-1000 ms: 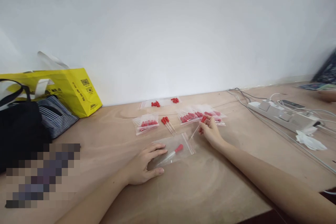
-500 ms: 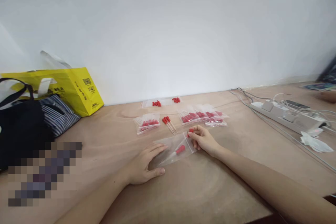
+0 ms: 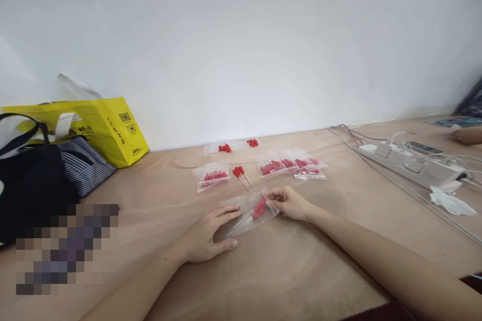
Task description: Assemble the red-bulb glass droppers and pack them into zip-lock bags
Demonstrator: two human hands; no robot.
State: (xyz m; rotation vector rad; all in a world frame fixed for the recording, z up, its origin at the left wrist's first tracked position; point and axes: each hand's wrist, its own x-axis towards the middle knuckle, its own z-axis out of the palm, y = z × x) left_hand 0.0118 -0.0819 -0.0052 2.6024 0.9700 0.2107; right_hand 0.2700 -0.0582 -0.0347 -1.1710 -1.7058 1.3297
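Observation:
A clear zip bag (image 3: 237,224) lies flat on the table before me, with two red-bulbed droppers (image 3: 259,214) inside, their thin stems pointing left. My left hand (image 3: 213,233) rests spread on the bag's left part, fingertips pressing on the plastic. At the bag's open right end, my right hand (image 3: 288,203) is closed on the bulb of the upper dropper, its fingertips at the bag's mouth. Just beyond the bag lie two loose droppers (image 3: 243,178) side by side.
Filled dropper bags lie behind left (image 3: 214,176) and right (image 3: 288,164). Near the wall, another bag (image 3: 211,149) has red bulbs (image 3: 225,148) on it. A power strip (image 3: 410,168) with cables sits right; a yellow bag (image 3: 113,133) and black bag (image 3: 33,185) stand left. Another person's hand (image 3: 469,135) shows far right.
My right hand has brought a second dropper leftward and down into the zip bag, beside the first one. My left hand has stayed in place.

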